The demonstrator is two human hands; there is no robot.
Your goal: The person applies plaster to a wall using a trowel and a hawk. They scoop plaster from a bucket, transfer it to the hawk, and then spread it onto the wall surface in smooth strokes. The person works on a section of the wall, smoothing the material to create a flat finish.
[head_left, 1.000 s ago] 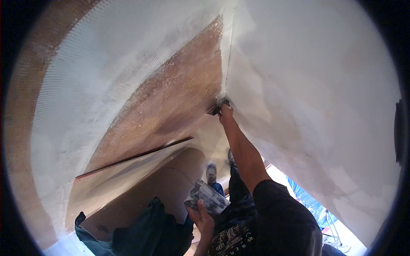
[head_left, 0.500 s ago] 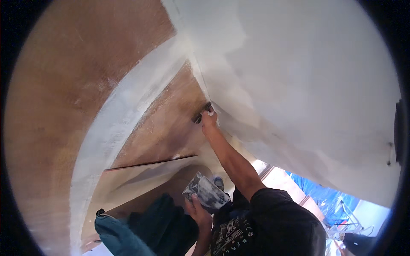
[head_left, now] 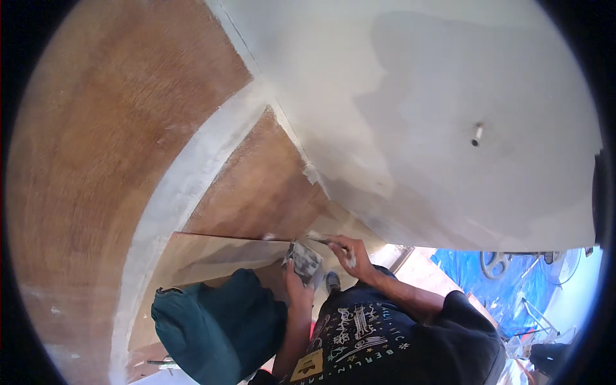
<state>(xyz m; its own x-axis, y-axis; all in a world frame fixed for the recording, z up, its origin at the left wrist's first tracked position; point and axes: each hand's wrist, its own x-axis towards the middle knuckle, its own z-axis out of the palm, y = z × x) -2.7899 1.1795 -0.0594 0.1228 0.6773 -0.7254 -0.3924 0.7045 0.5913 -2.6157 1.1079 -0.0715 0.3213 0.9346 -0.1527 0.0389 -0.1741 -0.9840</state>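
In my left hand [head_left: 296, 282] is a small flat board [head_left: 308, 263] smeared with white and dark grey paste, its fingers closed on the near edge. My right hand [head_left: 354, 255] grips a putty knife [head_left: 319, 239], whose tip is just above the board's upper right corner; I cannot tell whether they touch. White paste marks the right hand. Ahead of both hands is a brown wooden panel [head_left: 250, 186]. A pale filler seam [head_left: 296, 144] runs down its right edge, where it meets a large off-white surface [head_left: 410, 141].
A broad white curved band [head_left: 186, 163] crosses the wood. Dark green cloth [head_left: 218, 321] bulges at lower left. A short peg [head_left: 477, 135] sticks out of the off-white surface. Blue sheeting [head_left: 471, 289], a fan [head_left: 566, 266] and a metal frame [head_left: 539, 317] are at lower right.
My right hand has come down from the seam with the putty knife to beside the board. My left hand and the board have risen slightly. The view has shifted.
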